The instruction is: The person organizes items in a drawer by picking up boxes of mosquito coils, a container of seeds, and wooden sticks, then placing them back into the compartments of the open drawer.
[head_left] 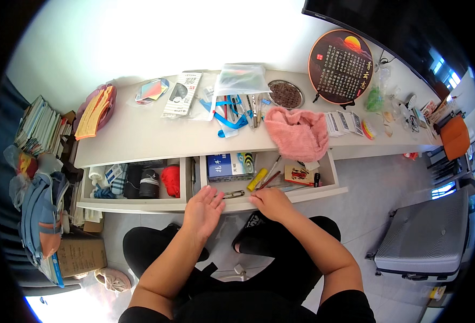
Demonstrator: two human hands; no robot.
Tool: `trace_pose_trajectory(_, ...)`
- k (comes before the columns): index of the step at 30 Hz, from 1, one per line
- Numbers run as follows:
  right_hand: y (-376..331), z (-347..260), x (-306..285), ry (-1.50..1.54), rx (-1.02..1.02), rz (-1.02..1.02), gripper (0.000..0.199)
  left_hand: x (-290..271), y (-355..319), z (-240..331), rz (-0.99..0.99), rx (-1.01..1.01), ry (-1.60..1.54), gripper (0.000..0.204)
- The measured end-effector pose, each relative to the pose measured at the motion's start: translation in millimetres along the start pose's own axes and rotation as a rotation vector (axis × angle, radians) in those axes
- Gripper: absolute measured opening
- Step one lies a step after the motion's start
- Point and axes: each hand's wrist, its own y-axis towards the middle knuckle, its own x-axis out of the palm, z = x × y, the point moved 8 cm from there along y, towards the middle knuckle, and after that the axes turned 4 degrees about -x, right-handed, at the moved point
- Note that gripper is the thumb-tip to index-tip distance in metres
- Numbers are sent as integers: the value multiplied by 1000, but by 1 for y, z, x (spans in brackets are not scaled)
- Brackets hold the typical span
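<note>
My left hand [203, 208] is held palm up with fingers apart at the front edge of the right open drawer [331, 171], holding nothing. My right hand [271, 203] reaches into that drawer with fingers curled around the ends of a dark red pen [270, 180] among other pens. Between the two hands lies a small pair of metal snips [234, 194]. The drawer also holds a yellow marker [257, 179], a blue box [222, 165] and a small red booklet [299, 175].
The left open drawer [135, 203] holds a black spool, a red object and rolled cloth. On the white shelf [140, 134] lie a pink fluffy cloth [298, 132], blue lanyard, pens, packets, a round decorated plate [341, 66]. A grey suitcase [428, 237] stands right; bags and books left.
</note>
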Motion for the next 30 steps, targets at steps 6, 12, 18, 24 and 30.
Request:
trace_pose_trajectory(6,38,12,26,59,36,-149,37,14,37,-7,74,-133,-155,73)
trace_pose_trajectory(12,68,13,40,102,-27,52,33,19,71,3,-121,-123,-67,83)
trace_pose_trajectory(18,48,0,27,68,11,-205,40,15,43,5,64,-121,-141,79)
trace_pose_trajectory(24,35,3,28,-10,28,-302,39,28,29,-7,35,-147,-56,64)
trace_pose_trajectory(30,81,1,-110,61,-22,313,27,39,40,-10,82,-119,19,32)
